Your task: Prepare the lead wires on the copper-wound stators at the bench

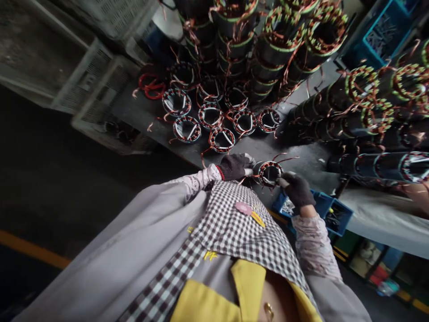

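Observation:
A motor stator [257, 171] with copper windings and a dark outer shell lies at the front edge of the grey bench, its open ring facing me. My left hand [234, 166], in a dark glove with pale fingertips, grips the stator's left side. Gloved the same way, my right hand [299, 188] has its fingers closed at the ring's right rim; any small part between them is hidden. Loose copper wire ends stick out above the stator and to its left.
Several wound stators [222, 140] stand behind my hands, beside red wire coils [152, 86]. Tall stator stacks [231, 53] rise at the back and right. Blue bins [338, 217] of small parts sit by my right forearm; another blue bin [382, 36] stands back right. Grey crates [97, 76] are at left.

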### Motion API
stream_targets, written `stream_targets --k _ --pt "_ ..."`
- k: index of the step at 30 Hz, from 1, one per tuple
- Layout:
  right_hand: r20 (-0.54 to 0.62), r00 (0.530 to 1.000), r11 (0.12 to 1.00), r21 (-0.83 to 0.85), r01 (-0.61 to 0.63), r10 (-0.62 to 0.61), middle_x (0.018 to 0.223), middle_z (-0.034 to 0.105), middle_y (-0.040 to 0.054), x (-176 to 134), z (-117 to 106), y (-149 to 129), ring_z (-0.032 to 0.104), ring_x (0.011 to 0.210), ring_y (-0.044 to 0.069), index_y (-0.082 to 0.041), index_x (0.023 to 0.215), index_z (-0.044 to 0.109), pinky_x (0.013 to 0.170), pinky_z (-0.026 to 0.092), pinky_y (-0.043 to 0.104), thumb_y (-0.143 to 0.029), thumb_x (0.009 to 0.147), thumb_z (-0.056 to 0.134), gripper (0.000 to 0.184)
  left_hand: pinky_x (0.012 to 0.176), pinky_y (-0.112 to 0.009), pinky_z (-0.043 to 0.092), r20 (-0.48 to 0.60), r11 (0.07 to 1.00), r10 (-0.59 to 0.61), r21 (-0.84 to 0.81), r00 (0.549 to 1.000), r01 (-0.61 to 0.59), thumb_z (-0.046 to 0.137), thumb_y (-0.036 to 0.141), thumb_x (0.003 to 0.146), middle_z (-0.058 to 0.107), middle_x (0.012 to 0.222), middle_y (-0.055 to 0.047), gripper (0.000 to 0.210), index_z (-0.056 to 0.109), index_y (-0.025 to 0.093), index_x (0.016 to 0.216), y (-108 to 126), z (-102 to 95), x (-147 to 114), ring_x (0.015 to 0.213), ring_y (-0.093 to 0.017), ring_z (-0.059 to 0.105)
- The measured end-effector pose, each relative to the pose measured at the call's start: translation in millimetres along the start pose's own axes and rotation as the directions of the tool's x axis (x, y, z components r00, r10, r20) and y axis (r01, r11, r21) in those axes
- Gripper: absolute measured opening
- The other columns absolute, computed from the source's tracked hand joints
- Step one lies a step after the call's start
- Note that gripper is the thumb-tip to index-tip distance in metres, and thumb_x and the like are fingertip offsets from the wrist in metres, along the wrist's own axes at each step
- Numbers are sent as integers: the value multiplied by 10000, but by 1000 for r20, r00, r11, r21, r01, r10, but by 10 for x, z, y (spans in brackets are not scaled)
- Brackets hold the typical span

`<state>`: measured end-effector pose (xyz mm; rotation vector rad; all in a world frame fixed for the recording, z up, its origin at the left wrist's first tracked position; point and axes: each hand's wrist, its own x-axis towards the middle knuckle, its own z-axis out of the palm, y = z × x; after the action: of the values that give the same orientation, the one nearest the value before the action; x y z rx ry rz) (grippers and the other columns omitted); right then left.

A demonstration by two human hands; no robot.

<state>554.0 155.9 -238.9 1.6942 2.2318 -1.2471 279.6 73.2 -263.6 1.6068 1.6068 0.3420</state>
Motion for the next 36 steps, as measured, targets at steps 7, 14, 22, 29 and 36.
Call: stream_targets --k 7,14,22,29,36 --pt "-380 892 813 582 27 243 935 767 58 -73 429 165 733 873 254 -234 954 652 899 624 471 -469 717 744 346 1103 -431 527 267 958 273 8 924 -286 782 254 880 746 1343 -149 519 707 183 1388 470 185 313 1245 -353 693" --pt "-420 868 749 656 89 265 1030 781 76 42 626 321 718 975 242 -221 999 672 999 589 460 -415 752 672 314 1081 -401 532 208 950 256 127 944 -286 783 269 889 754 1305 -158 589 635 160 1449 678 534 580 1226 -337 704" --pt "-422 867 812 583 35 265 1107 798 101 52 605 370 717 1028 254 -203 1069 724 989 588 420 -358 873 584 287 897 -365 560 313 937 104 288 944 -199 685 457 966 787 1126 -128 397 743 168 1233 840 563 787 1030 -306 750" --pt "-439 857 823 568 33 269 1165 791 108 33 698 387 721 1075 265 -204 1147 743 1019 578 419 -320 937 533 319 951 -346 556 272 923 96 336 957 -188 731 381 965 772 1235 -121 483 668 168 1395 911 494 593 1093 -274 730" --pt "-461 853 841 539 51 244 1138 792 96 30 703 449 708 1068 279 -217 1134 765 1034 563 438 -288 942 565 287 1025 -425 532 274 841 81 496 958 -213 555 274 1058 742 1294 -184 422 653 126 1442 831 428 413 1169 -329 703"
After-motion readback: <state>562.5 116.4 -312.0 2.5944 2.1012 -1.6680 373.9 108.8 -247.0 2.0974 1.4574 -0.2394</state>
